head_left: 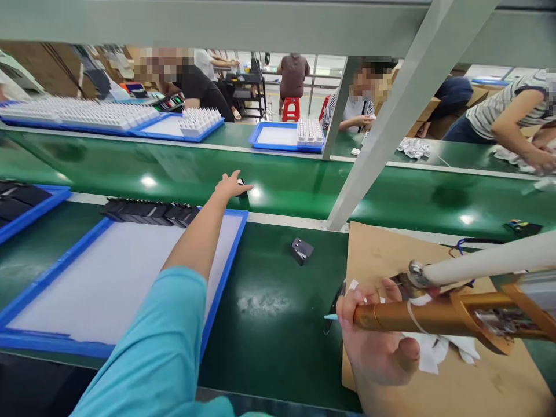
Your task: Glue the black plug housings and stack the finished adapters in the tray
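My left hand (pixel 229 186) stretches out over the green conveyor belt, thumb and forefinger spread around a small black part (pixel 242 187); it does not look gripped. On the right, my right hand (pixel 377 341) is at the front end of a copper-coloured tool barrel (pixel 399 315). Its fingers curl about that end, partly hidden by the barrel, while the thumb stands off below. A pale blue tip (pixel 332 317) pokes out past the fingers. Between the hands, a small dark casing (pixel 301 251) lies on the green bench.
A blue-rimmed tray (pixel 226 278) lined in white bears a row of black casings (pixel 150 212). Brown cardboard (pixel 369 249) lies beneath the tool, with white scraps (pixel 430 350). A white pole (pixel 486 258) and a slanted grey post (pixel 391 116) cross the space. Co-workers sit beyond the belt.
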Available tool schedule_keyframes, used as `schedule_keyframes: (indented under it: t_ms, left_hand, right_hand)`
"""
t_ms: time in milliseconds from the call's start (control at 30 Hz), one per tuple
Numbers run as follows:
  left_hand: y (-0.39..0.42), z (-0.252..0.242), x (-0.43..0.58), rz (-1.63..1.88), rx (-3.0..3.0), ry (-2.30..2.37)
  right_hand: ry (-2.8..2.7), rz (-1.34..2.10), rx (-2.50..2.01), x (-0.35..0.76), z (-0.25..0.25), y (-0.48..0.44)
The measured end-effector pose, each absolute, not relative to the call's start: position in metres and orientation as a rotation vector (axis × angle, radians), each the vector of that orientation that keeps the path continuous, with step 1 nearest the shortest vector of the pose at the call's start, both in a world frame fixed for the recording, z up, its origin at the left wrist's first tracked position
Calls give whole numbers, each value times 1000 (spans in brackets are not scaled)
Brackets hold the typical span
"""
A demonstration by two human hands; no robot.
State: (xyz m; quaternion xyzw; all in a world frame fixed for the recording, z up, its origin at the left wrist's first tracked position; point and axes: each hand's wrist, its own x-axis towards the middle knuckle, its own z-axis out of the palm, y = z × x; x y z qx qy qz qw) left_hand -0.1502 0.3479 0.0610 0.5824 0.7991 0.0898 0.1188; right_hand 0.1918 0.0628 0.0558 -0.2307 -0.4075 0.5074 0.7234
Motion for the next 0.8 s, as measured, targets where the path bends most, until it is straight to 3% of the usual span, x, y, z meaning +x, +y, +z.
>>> schedule_keyframes:
  t_ms: [133,267,433,567,800]
  left_hand:
    - [367,54,-141,222,1694,2326]
    - [337,75,-134,255,1794,2276]
    - [217,97,-96,360,2204,1803]
    - [109,77,-64,330,2158,1388]
    - [36,34,-43,471,1847,1533]
  right_hand:
    - [-912,1094,-515,190,56,63]
    - [-921,1087,-552,190,57,63]
    - [-906,1105,-535,190,58,62]
    - [-894,1114,-536,188,60,61]
    - [-894,1105,-529,188,62,62]
